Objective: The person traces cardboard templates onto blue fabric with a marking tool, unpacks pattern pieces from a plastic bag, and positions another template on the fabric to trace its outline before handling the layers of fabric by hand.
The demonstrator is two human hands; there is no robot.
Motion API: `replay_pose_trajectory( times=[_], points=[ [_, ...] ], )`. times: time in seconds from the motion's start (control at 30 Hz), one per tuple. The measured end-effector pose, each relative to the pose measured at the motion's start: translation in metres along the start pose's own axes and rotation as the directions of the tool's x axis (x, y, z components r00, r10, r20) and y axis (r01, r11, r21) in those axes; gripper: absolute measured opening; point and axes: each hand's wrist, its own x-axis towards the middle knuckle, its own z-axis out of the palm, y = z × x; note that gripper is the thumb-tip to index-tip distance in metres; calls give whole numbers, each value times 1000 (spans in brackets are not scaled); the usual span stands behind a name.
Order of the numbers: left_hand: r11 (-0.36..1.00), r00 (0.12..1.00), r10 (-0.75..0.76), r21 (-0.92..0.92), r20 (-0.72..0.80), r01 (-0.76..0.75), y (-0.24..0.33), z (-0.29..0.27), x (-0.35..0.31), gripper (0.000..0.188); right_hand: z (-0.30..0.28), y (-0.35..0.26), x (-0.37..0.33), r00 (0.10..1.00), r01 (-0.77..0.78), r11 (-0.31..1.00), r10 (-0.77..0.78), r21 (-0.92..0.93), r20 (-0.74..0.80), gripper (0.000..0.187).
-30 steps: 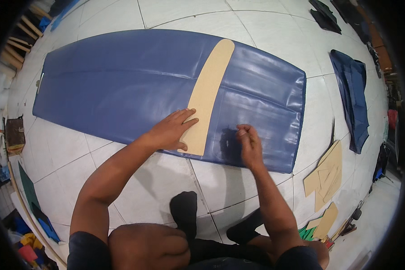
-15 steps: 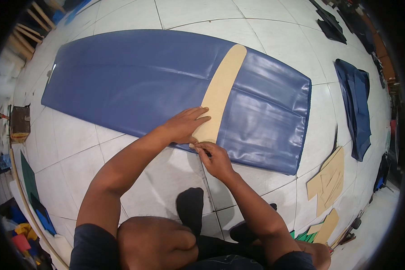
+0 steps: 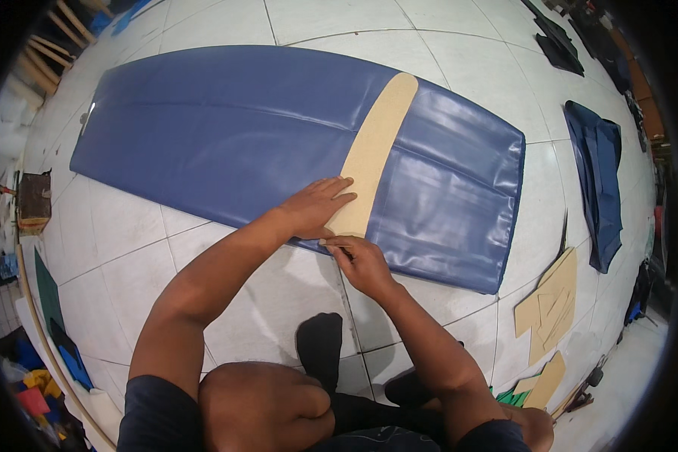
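Note:
A wide sheet of shiny blue vinyl (image 3: 226, 143) lies on the floor ahead of me, creased toward its right end. Across it runs a long tan card template (image 3: 377, 151) with a rounded far end. My left hand (image 3: 318, 208) rests on the template's near part, fingers spread and pressing it to the vinyl. At the template's near end, by the sheet's front edge, my right hand (image 3: 363, 264) is closed in a pinch. A thin light sliver shows at its fingertips, too small to name. The fingers partly hide the template's near tip.
Folded blue vinyl (image 3: 595, 184) lies to the right, with several tan card pieces (image 3: 548, 305) nearer me. Dark material (image 3: 557, 45) sits at the far right. At left are a small wooden box (image 3: 34, 203) and a green piece (image 3: 47, 290). My feet (image 3: 320, 346) are just below the sheet.
The view has shifted slightly. Both hands stay at the template's near end, the right one still pinching there; nothing else visibly differs.

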Motion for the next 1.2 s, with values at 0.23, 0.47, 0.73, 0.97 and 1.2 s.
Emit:
replay_pose_trajectory(
  times=[0.23,0.47,0.73,0.97,1.2],
  points=[
    [999,999,35,-10,-29,-35,4,-3,1,95,-41,13,-22,992,-121,979,124,-163,10,15],
    [994,997,-60,100,55,55,14,-7,3,95,-35,5,-14,989,-111,985,122,-132,79,19],
    [972,991,-72,229,113,44,22,-11,9,93,-53,13,-23,986,-154,978,162,-139,50,19],
    [970,989,-83,238,121,52,25,-13,10,90,-53,15,-24,994,-88,979,98,-186,49,18],
    [971,986,-105,228,132,72,23,-14,11,84,-23,-1,2,994,42,989,-27,-144,104,20]
  ],
)
